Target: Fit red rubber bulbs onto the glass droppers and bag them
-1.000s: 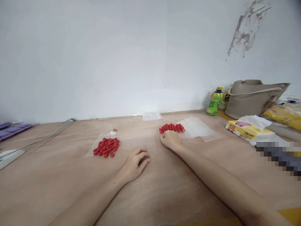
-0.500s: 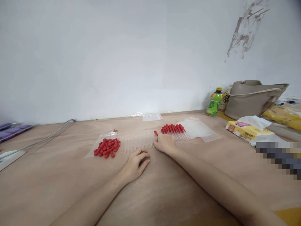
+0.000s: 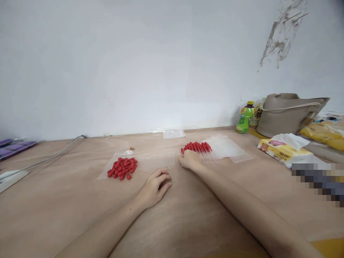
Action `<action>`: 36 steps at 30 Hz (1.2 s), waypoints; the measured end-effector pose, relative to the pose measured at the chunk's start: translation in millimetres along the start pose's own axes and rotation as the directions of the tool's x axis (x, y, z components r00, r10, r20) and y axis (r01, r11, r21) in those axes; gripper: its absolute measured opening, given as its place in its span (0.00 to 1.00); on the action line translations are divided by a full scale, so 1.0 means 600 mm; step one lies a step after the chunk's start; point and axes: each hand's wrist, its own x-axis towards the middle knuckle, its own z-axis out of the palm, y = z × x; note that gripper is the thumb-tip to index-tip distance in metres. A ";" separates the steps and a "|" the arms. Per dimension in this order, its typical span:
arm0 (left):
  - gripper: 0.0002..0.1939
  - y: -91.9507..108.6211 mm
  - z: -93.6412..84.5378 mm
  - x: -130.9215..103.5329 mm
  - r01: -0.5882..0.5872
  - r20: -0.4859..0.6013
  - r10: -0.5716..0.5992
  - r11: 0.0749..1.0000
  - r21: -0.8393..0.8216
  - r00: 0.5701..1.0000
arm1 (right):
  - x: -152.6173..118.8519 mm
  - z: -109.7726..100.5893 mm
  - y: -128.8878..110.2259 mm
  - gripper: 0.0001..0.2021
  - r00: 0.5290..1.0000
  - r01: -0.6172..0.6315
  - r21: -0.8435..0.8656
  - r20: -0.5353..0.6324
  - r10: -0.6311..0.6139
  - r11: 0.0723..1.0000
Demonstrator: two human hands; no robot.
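Observation:
My right hand [image 3: 190, 159] is closed on a thin clear dropper with a red bulb [image 3: 182, 151], at the left end of a row of red-bulbed droppers [image 3: 197, 146]. Its fingers hide part of that row. My left hand [image 3: 156, 186] rests on the table, holding nothing, with the fingers loosely curled and the thumb apart. Just beyond it lies a row of clear thin tubes [image 3: 156, 163] without bulbs. Further left, a pile of red rubber bulbs [image 3: 122, 168] sits on a clear plastic bag [image 3: 107, 173].
Flat clear bags [image 3: 228, 147] lie right of the droppers, and another small bag [image 3: 174, 134] lies by the wall. At the right stand a green bottle [image 3: 244, 118], a grey-beige bag [image 3: 282, 114] and a tissue pack [image 3: 285, 148]. A grey cable [image 3: 59, 154] crosses the left side.
My right hand has moved slightly right with the dropper, bringing its red bulb beside the row of finished-looking droppers. The left hand has stayed in place.

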 end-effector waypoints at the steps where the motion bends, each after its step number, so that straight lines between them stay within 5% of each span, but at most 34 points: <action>1: 0.08 -0.001 0.000 -0.001 0.004 -0.006 -0.004 1.000 0.014 1.000 | -0.005 -0.004 0.003 0.15 1.000 0.014 0.013 -0.006 -0.014 1.000; 5: 0.06 -0.016 -0.015 -0.002 0.088 -0.141 -0.056 0.968 0.235 0.988 | -0.040 -0.013 0.018 0.14 0.993 0.113 0.063 -0.050 -0.110 0.992; 7: 0.07 -0.030 -0.037 -0.001 0.193 -0.247 -0.090 0.880 0.434 0.965 | -0.062 -0.010 0.031 0.12 0.975 0.212 0.102 -0.091 -0.204 0.972; 13: 0.14 -0.077 -0.111 -0.010 0.446 -0.413 -0.188 0.533 0.719 0.891 | -0.116 0.016 0.083 0.08 0.806 0.551 0.088 -0.311 -0.503 0.830; 18: 0.18 -0.095 -0.119 -0.018 0.482 -0.402 -0.267 0.435 0.761 0.876 | -0.131 0.020 0.096 0.05 0.692 0.700 0.104 -0.344 -0.635 0.706; 23: 0.17 -0.099 -0.117 -0.015 0.486 -0.386 -0.300 0.446 0.752 0.872 | -0.127 0.024 0.093 0.06 0.691 0.699 0.111 -0.363 -0.626 0.707; 27: 0.16 -0.082 -0.117 -0.010 0.469 -0.426 -0.203 0.482 0.740 0.881 | -0.125 0.024 0.094 0.06 0.716 0.672 0.133 -0.365 -0.595 0.728; 33: 0.08 -0.020 -0.067 -0.009 0.119 -0.211 -0.017 0.870 0.479 0.977 | -0.124 0.022 0.096 0.03 0.751 0.640 0.187 -0.355 -0.556 0.745; 36: 0.05 0.000 -0.038 -0.013 0.063 -0.109 -0.029 0.946 0.317 0.994 | -0.124 0.022 0.096 0.07 0.738 0.654 0.171 -0.360 -0.571 0.737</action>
